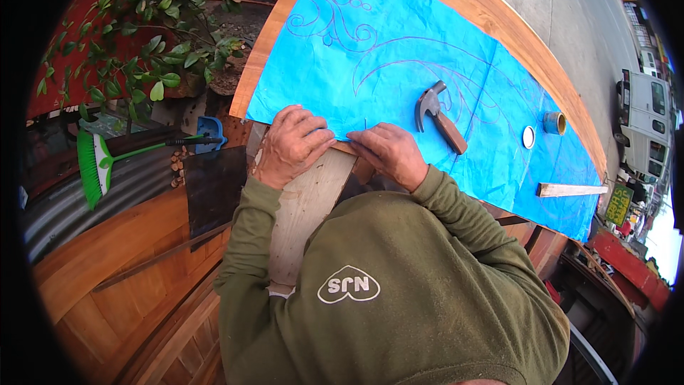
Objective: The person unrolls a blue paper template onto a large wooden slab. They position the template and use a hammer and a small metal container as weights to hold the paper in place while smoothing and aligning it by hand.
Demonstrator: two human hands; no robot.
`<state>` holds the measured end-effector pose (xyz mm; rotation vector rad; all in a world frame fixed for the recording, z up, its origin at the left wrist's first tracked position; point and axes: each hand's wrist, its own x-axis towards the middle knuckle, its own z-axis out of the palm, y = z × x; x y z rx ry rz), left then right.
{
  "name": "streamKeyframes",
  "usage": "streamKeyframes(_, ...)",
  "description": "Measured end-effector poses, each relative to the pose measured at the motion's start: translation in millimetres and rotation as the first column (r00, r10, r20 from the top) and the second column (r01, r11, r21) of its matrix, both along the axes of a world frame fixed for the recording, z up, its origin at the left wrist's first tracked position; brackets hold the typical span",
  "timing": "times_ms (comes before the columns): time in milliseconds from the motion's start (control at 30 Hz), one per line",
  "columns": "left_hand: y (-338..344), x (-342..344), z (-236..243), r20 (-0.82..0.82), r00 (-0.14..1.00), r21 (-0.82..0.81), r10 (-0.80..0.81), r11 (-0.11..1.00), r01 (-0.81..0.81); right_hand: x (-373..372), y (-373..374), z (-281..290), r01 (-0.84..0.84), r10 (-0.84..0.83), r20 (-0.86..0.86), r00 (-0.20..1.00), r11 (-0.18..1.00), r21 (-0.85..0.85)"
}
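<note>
A large blue paper sheet (420, 50) with scroll patterns drawn in dark lines lies over a wooden panel (258, 75). At the sheet's near edge, my left hand (293, 148) is closed, its curled fingers over the paper and the board's rim. My right hand (393, 155) pinches the same edge a little to the right, fingertips pressed together. A tiny dark upright sliver shows just above those fingers, too small to name. Beyond my right hand a claw hammer (447, 128) with a brown wooden handle rests on the sheet.
On the paper's right part are an open small tin (554, 123), a round white lid (529, 137) and a wooden strip (570, 190). A leafy plant (153, 36), a green broom (94, 164) and a blue dustpan (209, 134) are left. A white vehicle (647, 121) stands at the roadside.
</note>
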<state>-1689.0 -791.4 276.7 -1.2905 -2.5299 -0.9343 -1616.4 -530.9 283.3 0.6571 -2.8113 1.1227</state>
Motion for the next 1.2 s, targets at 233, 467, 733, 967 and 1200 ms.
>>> streamKeyframes(233, -1.2, 1.7, -3.0, -0.001, 1.000, 0.010, -0.006, 1.000, 0.006, 3.7, 1.7, -7.7, -0.112, 0.121, -0.094, 0.988, 0.989, 0.097)
streamKeyframes(467, -0.7, 6.5, -8.4, -0.030, 0.999, 0.011, 0.016, 1.000, -0.016, 4.2, -10.9, -8.7, -0.052, 0.063, -0.058, 0.996, 0.983, 0.177)
streamKeyframes(733, -7.4, 12.3, -16.5, -0.079, 0.997, 0.010, -0.005, 1.000, 0.006, 3.9, -10.6, -11.9, -0.102, 0.124, -0.086, 0.989, 0.969, 0.224)
streamKeyframes(967, -7.5, 23.7, -34.9, -0.247, 0.969, 0.045, -0.022, 0.998, 0.035, 9.2, -3.6, -17.2, -0.236, 0.275, -0.082, 0.958, 0.919, 0.317)
streamKeyframes(1200, -9.5, 22.8, -39.6, -0.273, 0.962, 0.051, -0.033, 0.998, 0.048, 7.7, -3.1, -22.1, -0.227, 0.285, -0.172, 0.943, 0.929, 0.292)
